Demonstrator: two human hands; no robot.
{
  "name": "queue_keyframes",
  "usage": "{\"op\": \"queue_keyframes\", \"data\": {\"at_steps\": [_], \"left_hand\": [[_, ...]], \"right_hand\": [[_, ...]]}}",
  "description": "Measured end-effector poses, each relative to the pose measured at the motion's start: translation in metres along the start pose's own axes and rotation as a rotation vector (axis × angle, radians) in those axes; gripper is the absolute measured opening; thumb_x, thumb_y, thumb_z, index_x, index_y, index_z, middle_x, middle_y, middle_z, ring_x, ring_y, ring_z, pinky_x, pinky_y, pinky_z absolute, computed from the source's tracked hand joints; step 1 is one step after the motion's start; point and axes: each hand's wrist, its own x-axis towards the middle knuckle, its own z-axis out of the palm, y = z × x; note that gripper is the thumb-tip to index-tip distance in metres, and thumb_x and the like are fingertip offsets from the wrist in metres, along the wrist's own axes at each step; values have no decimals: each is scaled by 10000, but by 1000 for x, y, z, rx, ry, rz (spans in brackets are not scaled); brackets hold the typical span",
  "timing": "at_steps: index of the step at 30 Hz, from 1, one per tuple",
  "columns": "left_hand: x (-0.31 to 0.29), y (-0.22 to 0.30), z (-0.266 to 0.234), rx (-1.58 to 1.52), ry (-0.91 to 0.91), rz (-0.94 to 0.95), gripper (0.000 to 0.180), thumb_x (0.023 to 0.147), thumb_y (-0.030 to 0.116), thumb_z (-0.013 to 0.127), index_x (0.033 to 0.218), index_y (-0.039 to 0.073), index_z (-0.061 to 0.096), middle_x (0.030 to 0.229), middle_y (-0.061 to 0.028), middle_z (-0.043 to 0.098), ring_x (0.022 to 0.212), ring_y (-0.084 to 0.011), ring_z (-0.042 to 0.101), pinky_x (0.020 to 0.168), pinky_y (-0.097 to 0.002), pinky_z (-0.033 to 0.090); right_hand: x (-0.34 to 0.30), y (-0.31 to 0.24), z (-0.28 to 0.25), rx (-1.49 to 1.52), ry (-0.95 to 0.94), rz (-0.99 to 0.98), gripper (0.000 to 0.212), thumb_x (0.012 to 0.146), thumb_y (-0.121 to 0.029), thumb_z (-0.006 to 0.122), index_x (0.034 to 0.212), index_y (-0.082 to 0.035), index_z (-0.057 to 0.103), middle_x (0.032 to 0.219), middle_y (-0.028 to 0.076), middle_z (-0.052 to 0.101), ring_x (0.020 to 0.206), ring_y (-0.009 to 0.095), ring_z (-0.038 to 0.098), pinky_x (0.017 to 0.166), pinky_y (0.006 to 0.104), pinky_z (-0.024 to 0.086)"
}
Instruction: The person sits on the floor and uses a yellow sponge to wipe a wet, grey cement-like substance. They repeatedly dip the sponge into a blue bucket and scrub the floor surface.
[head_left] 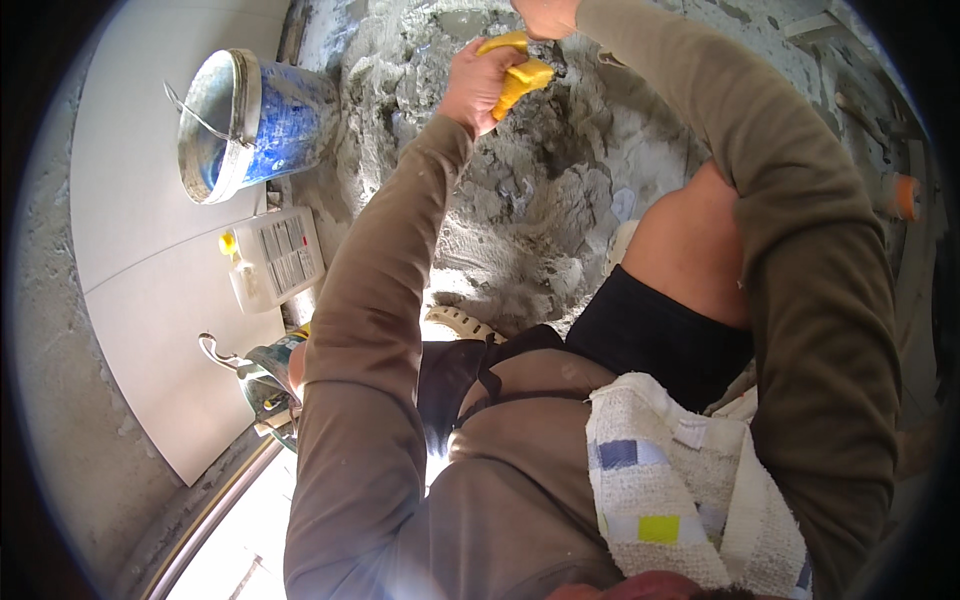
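Note:
My left hand [474, 88], stretched out at the top centre, is closed around a bent yellow sponge [520, 90]. Beneath it spreads wet grey mortar [520, 200], lumpy and uneven. Only the lower part of my right hand [548, 16] shows at the top edge, just right of the sponge. Its fingers are mostly cut off by the frame, so what they hold, if anything, does not show.
On the left lies a blue bucket [290, 118], tipped with its mouth leftward. A clear bottle with a yellow cap [268, 258] is below it, beside large pale panels [140, 200]. A white cloth [640, 470] hangs by my chest. An orange-ended object [904, 197] is at far right.

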Motion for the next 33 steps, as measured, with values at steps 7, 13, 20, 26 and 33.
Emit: {"op": "queue_keyframes", "data": {"at_steps": [7, 13, 20, 26, 33], "left_hand": [[14, 20, -39, -80, 19, 23, 245, 940, 181, 555, 1093, -10, 554, 854, -111, 616, 624, -184, 590, 460, -295, 461], [21, 37, -36, -342, -75, -6, 142, 949, 173, 510, 994, 38, 508, 754, -64, 499, 555, -153, 462, 434, -280, 374], [60, 41, -61, -417, -413, -68, 173, 948, 228, 565, 1003, 64, 558, 787, -51, 549, 580, -137, 502, 449, -269, 399], [32, 58, -75, -333, -277, -3, 247, 944, 237, 591, 1066, 25, 553, 848, -79, 581, 597, -143, 537, 457, -270, 428], [-102, 136, -123, 220, 76, 365, 407, 832, 204, 731, 1161, 0, 605, 996, -101, 674, 831, -184, 675, 693, -302, 582]], "right_hand": [[8, 12, 3, -42, -67, -133, 259, 712, -255, 692, 805, -22, 757, 876, 199, 720, 858, 352, 701, 777, 458, 558], [6, 14, 4, -3, -40, -30, 293, 690, -294, 703, 787, -23, 757, 876, 193, 722, 852, 345, 700, 775, 450, 557], [6, 22, 5, -53, -61, -107, 311, 685, -312, 706, 790, -23, 756, 831, 203, 710, 833, 352, 696, 742, 462, 550], [9, 18, -6, -24, -184, -87, 243, 775, -189, 684, 882, 29, 696, 868, 207, 705, 821, 360, 701, 687, 475, 564], [-12, 7, -27, 160, -171, 36, 196, 774, -145, 674, 846, 37, 693, 875, 235, 691, 880, 408, 677, 777, 483, 540]]}}
